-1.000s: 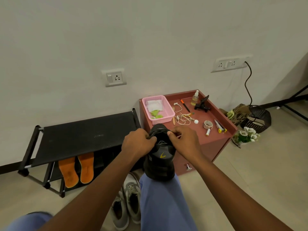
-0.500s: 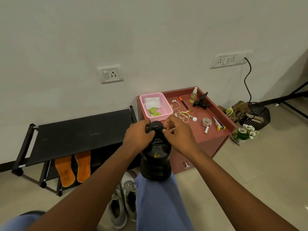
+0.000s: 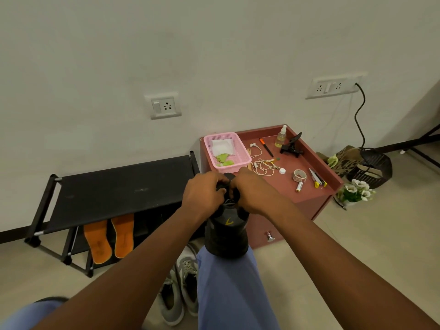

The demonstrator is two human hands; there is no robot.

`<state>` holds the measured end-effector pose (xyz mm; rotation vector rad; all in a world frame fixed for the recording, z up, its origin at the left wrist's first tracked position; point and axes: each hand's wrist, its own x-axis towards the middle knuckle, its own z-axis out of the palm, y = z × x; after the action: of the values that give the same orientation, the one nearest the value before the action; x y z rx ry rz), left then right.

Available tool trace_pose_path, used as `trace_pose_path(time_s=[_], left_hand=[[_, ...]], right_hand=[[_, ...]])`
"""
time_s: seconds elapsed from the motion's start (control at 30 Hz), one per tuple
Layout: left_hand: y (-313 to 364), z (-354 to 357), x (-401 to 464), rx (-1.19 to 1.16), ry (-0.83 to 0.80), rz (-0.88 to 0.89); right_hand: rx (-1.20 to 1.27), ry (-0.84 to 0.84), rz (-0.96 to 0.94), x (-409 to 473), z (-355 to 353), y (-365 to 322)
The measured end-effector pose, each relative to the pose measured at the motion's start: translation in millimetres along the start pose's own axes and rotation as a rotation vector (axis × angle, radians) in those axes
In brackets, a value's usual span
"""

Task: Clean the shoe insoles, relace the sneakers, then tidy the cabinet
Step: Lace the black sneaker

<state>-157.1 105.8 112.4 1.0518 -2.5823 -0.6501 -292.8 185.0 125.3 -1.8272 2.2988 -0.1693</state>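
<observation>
A black sneaker [image 3: 227,231] with a yellow logo stands toe-down on my blue-trousered knee. My left hand [image 3: 202,195] and my right hand [image 3: 253,192] both grip its upper opening, fingers pinched at the laces or tongue; what exactly they pinch is hidden. Two orange insoles [image 3: 109,236] lean against the black shoe rack [image 3: 114,186] on the left. A pair of grey sneakers [image 3: 178,289] lies on the floor below my knee. The red-brown cabinet [image 3: 314,198] stands behind the shoe.
On the cabinet top lie a pink basket [image 3: 240,160] with cloths, white earphones [image 3: 263,165], a pen, a spray bottle [image 3: 281,136], a black phone stand, a tape roll [image 3: 298,175] and small items. A black basket, sandals and white flowers [image 3: 357,189] sit to its right.
The view has shifted slightly; my hands have drawn closer together on the top of the black sneaker, which stays on my knee.
</observation>
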Motion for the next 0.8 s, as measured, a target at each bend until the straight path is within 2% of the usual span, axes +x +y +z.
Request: trace_pose_path(time_s=[0.13,0.27,0.43,0.57,0.8], left_hand=[[-6,3,0,-0.026,0.016,-0.018],[-10,4,-3,-0.072,0.072,-0.021],[-14,1,-4,-0.032,0.056,0.097],[-17,-4,-7,-0.032,0.018,0.187],[-23,-9,-7,-0.026,-0.085,0.168]], right_hand=[[-0.005,0.036,-0.014,-2,-1,-5],[0.026,0.159,-0.040,-5,3,-7],[0.106,0.308,-0.097,-9,3,-7],[0.177,0.380,0.007,-8,11,-2],[0.300,0.502,0.179,-4,22,1]])
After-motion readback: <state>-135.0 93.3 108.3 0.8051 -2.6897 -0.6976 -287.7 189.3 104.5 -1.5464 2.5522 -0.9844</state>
